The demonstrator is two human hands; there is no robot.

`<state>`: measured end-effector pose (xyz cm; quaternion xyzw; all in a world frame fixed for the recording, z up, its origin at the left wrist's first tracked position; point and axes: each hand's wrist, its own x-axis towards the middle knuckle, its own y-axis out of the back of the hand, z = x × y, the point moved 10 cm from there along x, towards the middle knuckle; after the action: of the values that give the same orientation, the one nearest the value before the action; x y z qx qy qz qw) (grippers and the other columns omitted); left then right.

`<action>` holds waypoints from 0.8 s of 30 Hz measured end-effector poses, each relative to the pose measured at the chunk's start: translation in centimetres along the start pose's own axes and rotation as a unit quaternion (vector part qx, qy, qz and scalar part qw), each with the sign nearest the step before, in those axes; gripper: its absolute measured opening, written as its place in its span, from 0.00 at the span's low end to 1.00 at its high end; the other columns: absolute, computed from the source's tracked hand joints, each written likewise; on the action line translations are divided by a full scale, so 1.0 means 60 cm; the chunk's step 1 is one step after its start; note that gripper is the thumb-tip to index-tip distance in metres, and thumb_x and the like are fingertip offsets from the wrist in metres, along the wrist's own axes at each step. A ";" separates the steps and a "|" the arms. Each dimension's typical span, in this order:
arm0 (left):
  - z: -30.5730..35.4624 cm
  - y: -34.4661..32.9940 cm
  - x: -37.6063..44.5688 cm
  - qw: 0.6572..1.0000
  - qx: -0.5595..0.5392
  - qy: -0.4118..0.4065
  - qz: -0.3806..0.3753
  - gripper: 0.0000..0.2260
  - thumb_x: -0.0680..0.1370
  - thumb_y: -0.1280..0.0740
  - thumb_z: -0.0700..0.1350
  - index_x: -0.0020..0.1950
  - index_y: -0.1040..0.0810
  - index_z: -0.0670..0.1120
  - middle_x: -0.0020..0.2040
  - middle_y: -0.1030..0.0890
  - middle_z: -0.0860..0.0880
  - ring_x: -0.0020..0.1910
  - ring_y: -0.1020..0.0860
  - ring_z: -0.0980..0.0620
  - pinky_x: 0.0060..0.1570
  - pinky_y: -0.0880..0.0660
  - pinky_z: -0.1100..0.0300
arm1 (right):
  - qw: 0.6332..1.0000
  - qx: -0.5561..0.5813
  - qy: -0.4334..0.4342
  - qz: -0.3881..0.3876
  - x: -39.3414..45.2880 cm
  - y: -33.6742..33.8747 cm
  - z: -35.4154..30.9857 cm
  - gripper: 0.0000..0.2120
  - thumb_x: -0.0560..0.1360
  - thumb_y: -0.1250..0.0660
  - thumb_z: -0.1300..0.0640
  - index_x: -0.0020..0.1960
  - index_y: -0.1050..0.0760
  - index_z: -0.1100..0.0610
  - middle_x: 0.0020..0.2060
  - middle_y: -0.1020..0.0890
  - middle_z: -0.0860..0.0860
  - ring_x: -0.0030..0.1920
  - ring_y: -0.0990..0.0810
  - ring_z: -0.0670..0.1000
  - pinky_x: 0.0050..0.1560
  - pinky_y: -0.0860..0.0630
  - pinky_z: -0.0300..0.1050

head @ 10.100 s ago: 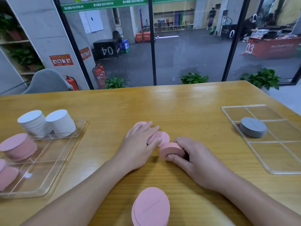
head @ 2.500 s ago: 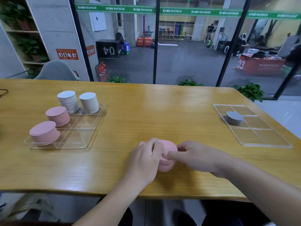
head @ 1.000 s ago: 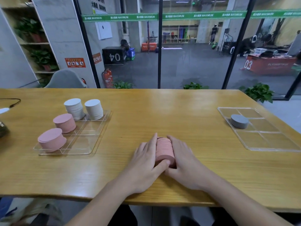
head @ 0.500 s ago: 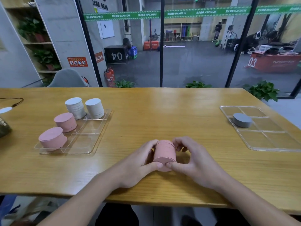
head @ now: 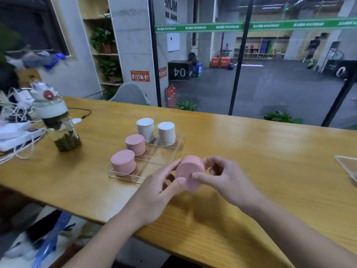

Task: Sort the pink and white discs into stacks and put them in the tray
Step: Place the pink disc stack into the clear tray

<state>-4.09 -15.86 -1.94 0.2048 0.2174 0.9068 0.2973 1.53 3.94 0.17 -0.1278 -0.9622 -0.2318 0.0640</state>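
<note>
A stack of pink discs (head: pixel 190 172) is lifted off the wooden table (head: pixel 251 151) and tilted toward me. My left hand (head: pixel 160 187) grips its left side with thumb and fingers, and my right hand (head: pixel 224 177) pinches its right side. Just left of it lies the clear tray (head: pixel 170 151), which holds two pink stacks (head: pixel 123 164) (head: pixel 135 144) on its left side and two white stacks (head: pixel 145 129) (head: pixel 166 133) at its far end. The held stack hovers by the tray's near right corner.
A bottle with green contents (head: pixel 58 124) stands left of the tray. White cords and cloth clutter (head: pixel 13 120) sit at the table's far left. The corner of a second clear tray (head: pixel 347 167) shows at the right edge. A glass wall runs behind the table.
Both hands have lifted the pink stack off the table and carried it left toward the tray. The view has swung left, bringing the bottle and clutter into sight.
</note>
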 end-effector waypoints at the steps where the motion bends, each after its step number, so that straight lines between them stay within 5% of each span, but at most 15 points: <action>1: -0.005 0.030 -0.009 0.999 0.029 -0.016 0.030 0.20 0.87 0.34 0.63 0.79 0.27 0.66 0.69 0.18 0.60 0.64 0.18 0.51 0.62 0.19 0.48 | 1.000 0.017 -0.010 -0.011 0.024 -0.029 -0.010 0.19 0.70 0.17 0.39 0.52 0.15 0.51 0.35 0.22 0.51 0.37 0.28 0.46 0.40 0.31 0.46; 6: -0.045 0.114 -0.046 0.991 0.048 0.012 0.127 0.09 0.88 0.35 0.56 0.67 0.20 0.65 0.45 0.16 0.59 0.39 0.22 0.55 0.40 0.27 0.60 | 0.995 0.056 -0.061 -0.063 0.103 -0.142 -0.027 0.23 0.68 0.16 0.39 0.51 0.14 0.56 0.46 0.12 0.55 0.40 0.21 0.46 0.46 0.27 0.47; 9: -0.069 0.132 -0.051 0.985 0.058 0.032 0.160 0.06 0.88 0.36 0.59 0.55 0.20 0.64 0.41 0.17 0.59 0.39 0.21 0.53 0.39 0.27 0.59 | 0.991 0.051 -0.085 -0.086 0.121 -0.177 -0.024 0.27 0.65 0.17 0.35 0.50 0.14 0.55 0.48 0.12 0.57 0.39 0.21 0.48 0.43 0.28 0.53; 13: -0.097 0.148 -0.055 0.971 0.092 0.060 0.213 0.21 0.88 0.44 0.66 0.46 0.24 0.54 0.37 0.19 0.52 0.38 0.21 0.49 0.42 0.22 0.43 | 0.989 0.018 -0.081 -0.122 0.135 -0.197 -0.030 0.23 0.66 0.18 0.34 0.48 0.13 0.52 0.44 0.11 0.53 0.39 0.20 0.48 0.41 0.28 0.54; 20: -0.103 0.158 -0.046 0.955 0.110 0.091 0.258 0.17 0.88 0.38 0.56 0.43 0.24 0.51 0.35 0.20 0.52 0.37 0.21 0.50 0.41 0.22 0.45 | 0.977 -0.027 -0.097 -0.188 0.164 -0.217 -0.024 0.22 0.68 0.22 0.30 0.48 0.10 0.48 0.48 0.11 0.54 0.43 0.24 0.46 0.48 0.31 0.49; 24: -0.107 0.162 -0.037 0.951 0.115 0.110 0.266 0.19 0.88 0.37 0.57 0.40 0.24 0.51 0.33 0.20 0.53 0.36 0.21 0.51 0.41 0.22 0.43 | 0.973 -0.092 -0.101 -0.188 0.177 -0.217 -0.021 0.31 0.67 0.26 0.27 0.50 0.11 0.54 0.36 0.21 0.50 0.39 0.30 0.49 0.43 0.34 0.49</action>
<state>-10.07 -26.09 -2.75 0.1871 0.2891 0.9388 -0.0065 -12.18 -5.50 -2.39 0.0274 -0.9450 -0.3132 -0.0902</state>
